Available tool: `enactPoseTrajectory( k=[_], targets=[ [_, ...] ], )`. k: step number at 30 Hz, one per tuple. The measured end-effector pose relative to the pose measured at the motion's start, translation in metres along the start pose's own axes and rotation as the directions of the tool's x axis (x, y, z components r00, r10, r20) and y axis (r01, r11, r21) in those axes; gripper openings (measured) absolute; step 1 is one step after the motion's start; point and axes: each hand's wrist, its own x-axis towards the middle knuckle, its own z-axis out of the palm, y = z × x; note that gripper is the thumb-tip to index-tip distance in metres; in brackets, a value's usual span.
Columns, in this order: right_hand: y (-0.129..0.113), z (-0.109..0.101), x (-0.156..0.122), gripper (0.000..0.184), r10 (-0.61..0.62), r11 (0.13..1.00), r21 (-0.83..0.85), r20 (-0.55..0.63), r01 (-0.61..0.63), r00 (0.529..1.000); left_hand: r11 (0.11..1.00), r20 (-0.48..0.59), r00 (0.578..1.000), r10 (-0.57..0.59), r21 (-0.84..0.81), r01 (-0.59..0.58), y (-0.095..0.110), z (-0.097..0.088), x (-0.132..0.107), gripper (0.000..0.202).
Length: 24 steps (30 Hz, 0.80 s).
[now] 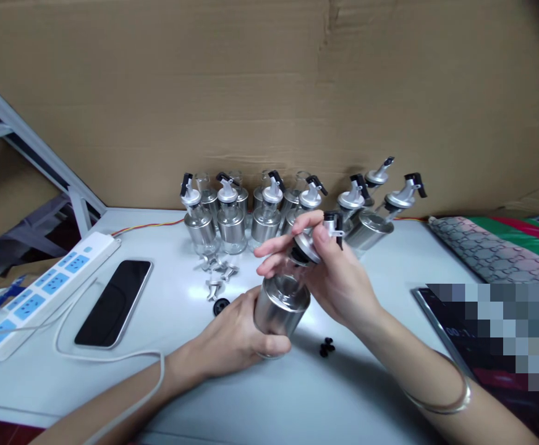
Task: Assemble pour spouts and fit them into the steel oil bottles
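Though aslant — bottle [282, 306] in left hand [240, 326]

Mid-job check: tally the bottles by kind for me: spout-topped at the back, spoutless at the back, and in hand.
Spout-topped bottles at the back: 7
Spoutless bottles at the back: 4
Bottle in the left hand: 1
Total visible: 12

Left forearm [167, 378] enters from the lower left and runs up to the left hand [235, 324], back turned upward, closed in a grip, left thumb [275, 343] extended rightward on the near side; right forearm [403, 346] rises diagonally from the lower right, right hand [341, 278] set higher, right thumb [322, 238] raised, opposing fingers [272, 246] pointing leftward, slightly spread
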Motion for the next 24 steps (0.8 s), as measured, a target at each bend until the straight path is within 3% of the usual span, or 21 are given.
enactPoseTrajectory(
  k=[3,5,7,10,24],
  targets=[
    [0.010,0.001,-0.001,0.029,-0.061,0.998,0.025,0.025,0.060,0.998,0.997,0.003,0.998,0.056,0.060,-0.056,-0.003,0.001,0.000,0.015],
    [0.017,0.001,-0.001,0.029,-0.077,0.996,0.038,0.042,0.076,0.996,0.972,-0.006,0.987,0.159,0.176,-0.155,-0.007,0.002,-0.001,0.009],
    [0.024,0.001,-0.003,0.029,-0.086,0.995,0.047,0.023,0.085,0.996,0.905,-0.027,0.951,0.309,0.315,-0.285,-0.012,0.003,-0.002,0.002],
    [0.030,0.003,-0.005,0.028,-0.137,0.988,0.057,-0.061,0.141,0.989,0.815,-0.039,0.899,0.437,0.440,-0.377,-0.018,0.005,-0.004,0.011],
    [0.038,0.006,-0.003,0.026,-0.090,0.993,0.049,-0.276,0.107,0.957,0.762,0.017,0.914,0.406,0.545,-0.349,-0.016,0.007,-0.006,0.012]
  ],
)
